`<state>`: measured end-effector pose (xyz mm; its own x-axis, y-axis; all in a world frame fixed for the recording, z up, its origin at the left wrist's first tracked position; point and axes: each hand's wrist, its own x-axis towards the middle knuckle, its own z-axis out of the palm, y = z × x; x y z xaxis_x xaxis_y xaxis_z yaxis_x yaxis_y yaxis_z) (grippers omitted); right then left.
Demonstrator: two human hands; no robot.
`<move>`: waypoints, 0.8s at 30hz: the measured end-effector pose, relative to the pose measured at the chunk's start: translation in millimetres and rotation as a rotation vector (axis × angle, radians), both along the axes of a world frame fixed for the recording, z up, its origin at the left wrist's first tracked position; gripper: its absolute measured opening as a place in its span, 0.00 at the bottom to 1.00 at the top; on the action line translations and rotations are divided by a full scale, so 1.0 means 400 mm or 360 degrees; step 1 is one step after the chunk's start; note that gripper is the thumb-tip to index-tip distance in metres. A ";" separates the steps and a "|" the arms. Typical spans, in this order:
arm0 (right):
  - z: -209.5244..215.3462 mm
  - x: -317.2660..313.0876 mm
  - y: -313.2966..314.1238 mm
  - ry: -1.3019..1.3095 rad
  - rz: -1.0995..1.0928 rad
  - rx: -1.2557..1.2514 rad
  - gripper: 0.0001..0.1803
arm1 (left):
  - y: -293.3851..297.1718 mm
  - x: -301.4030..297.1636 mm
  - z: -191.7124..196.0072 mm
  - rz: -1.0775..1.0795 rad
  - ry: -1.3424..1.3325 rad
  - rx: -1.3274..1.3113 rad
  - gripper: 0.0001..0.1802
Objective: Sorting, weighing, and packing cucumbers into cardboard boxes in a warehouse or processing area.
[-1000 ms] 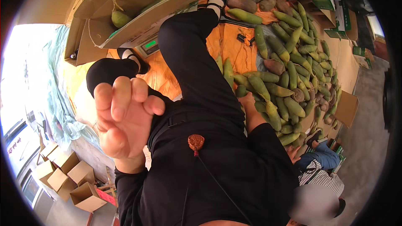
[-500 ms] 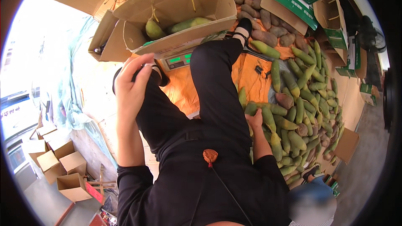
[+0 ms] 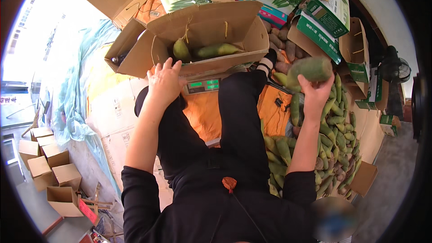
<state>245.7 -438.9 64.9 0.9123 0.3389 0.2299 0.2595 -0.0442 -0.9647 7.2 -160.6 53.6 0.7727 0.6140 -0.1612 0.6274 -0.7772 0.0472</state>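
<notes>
Sat beside a wide heap of green mangoes (image 3: 330,130) spread over orange cloth (image 3: 270,112). Faced an open cardboard box (image 3: 202,40) with two mangoes inside, resting on a scale (image 3: 202,85) with a green display. Rested the left hand (image 3: 165,83) on the box's front wall, fingers spread, gripping nothing. Held one green mango (image 3: 311,69) raised in the right hand (image 3: 317,92), fingers curled beneath it, above the heap.

The open brown cardboard box (image 3: 204,40) hides most of the grey weighing scale (image 3: 204,85) beneath it. A blurred patch (image 3: 335,218) masks the lower right.
</notes>
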 end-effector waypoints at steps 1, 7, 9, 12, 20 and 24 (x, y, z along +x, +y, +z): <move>0.032 0.003 0.044 -0.0055 0.0092 0.0191 0.38 | -0.002 -0.001 0.002 0.0011 -0.0007 0.0007 0.33; 0.068 0.017 0.256 0.0033 0.0321 0.0574 0.43 | -0.012 0.005 0.010 -0.0021 0.0161 -0.0126 0.33; 0.031 0.011 0.319 0.0186 0.0387 0.0679 0.44 | -0.009 -0.004 0.000 -0.0029 0.0136 -0.0108 0.33; -0.047 0.029 0.354 0.0136 0.0326 0.0612 0.40 | -0.014 0.008 -0.004 -0.0069 0.0115 -0.0090 0.33; -0.226 0.097 0.098 0.0226 -0.0071 0.0004 0.16 | 0.015 -0.003 -0.028 -0.0142 -0.0024 0.0029 0.31; -0.319 0.063 -0.169 0.0437 -0.0166 -0.0387 0.12 | 0.005 0.019 -0.034 -0.0176 0.0004 -0.0051 0.29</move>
<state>271.1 -506.4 -62.6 0.9613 0.2554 -0.1035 -0.0251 -0.2931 -0.9557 14.8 -158.5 40.0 0.8351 0.5195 -0.1812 0.5380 -0.8398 0.0719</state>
